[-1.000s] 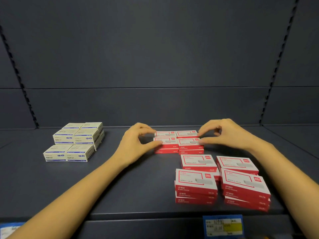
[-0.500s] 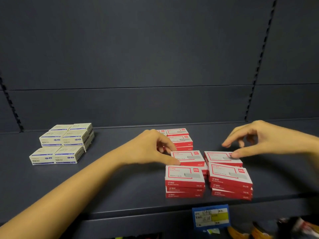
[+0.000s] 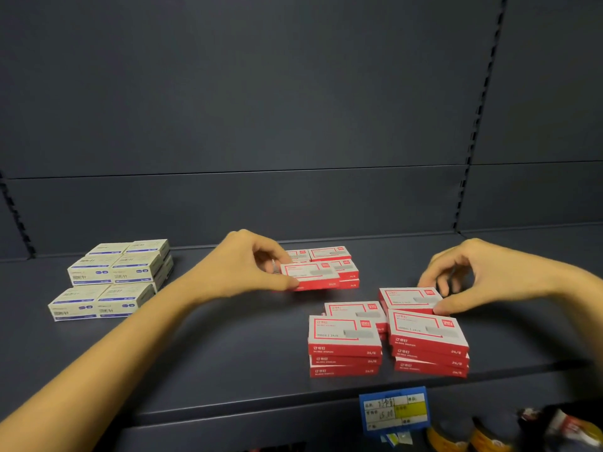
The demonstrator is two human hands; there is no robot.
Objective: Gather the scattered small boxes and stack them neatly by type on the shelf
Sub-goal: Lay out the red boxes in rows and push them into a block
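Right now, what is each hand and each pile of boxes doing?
Left hand: grips the left-hand red box by its edges.
Right hand: pinches the right-hand red box, atop a pile.
Front red stacks: three high, lying flat.
Back red stack: resting, partly hidden by the held box.
White boxes: stacked at left, untouched.

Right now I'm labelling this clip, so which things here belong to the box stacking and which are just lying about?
Job: held red box, in left hand; right red box, pinched by right hand; red stacks; cream boxes; shelf.
Lying about: price tag; goods below.
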